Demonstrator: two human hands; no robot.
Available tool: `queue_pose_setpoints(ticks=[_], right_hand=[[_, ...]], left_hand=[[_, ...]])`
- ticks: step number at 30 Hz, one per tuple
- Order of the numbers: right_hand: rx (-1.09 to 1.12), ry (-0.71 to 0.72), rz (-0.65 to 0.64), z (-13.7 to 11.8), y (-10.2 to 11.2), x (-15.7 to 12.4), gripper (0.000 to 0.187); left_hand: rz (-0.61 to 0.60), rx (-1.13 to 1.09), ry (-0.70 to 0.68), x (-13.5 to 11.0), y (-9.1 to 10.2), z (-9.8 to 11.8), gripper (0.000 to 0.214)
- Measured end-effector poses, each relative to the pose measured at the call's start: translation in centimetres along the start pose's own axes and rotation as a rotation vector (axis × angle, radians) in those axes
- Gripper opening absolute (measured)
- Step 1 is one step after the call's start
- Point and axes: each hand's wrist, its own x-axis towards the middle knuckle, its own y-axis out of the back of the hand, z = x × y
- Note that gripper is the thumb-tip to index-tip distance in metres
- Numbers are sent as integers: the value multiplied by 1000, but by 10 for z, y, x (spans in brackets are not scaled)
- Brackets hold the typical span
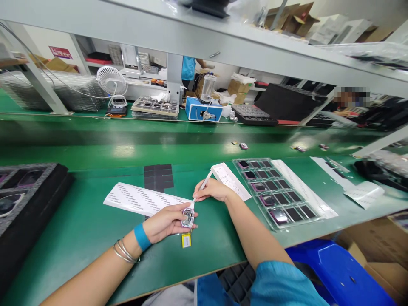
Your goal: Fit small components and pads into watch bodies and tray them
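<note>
Smartwatch casing (188,217), long axis fore-aft

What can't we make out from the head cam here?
Head view:
Underside of the small device casing: hidden by the left hand.
Print on the yellow battery: too small.
Text on the white printed sheet: too small.
Head of the co-worker: hidden by the overhead shelf.

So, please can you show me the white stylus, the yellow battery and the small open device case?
White stylus (205,182): head view, on its shaft.
Yellow battery (186,240): head view, on its yellow face.
Small open device case (188,217): head view, on its metal inside.
</note>
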Motion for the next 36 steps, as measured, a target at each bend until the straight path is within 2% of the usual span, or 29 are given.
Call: queue_pose_setpoints(ticks=[18,21,24,27,30,34,36], right_hand=[[24,-11,23,-3,-4,-3,34],[34,-5,-13,-5,-2,-8,32],[116,72,-16,-14,-4,-15,30],[313,229,150,-28,-18,-21,29],[458,348,276,-42,-47,-24,27],[486,464,323,-44,-90,-23,24],[461,509,384,-40,-107,-19,24]], left_hand=[[2,0,-11,0,-1,0,63],[2,2,-7,0,-1,-1,63],[6,-10,-7,-1,-2,-1,61],[-30,-26,-29,-9,-2,3,50],[-39,-76,-178,-21,0,12,41],[96,-167,-523,-33,4,24,39],[136,-195,-631,-35,5,26,39]])
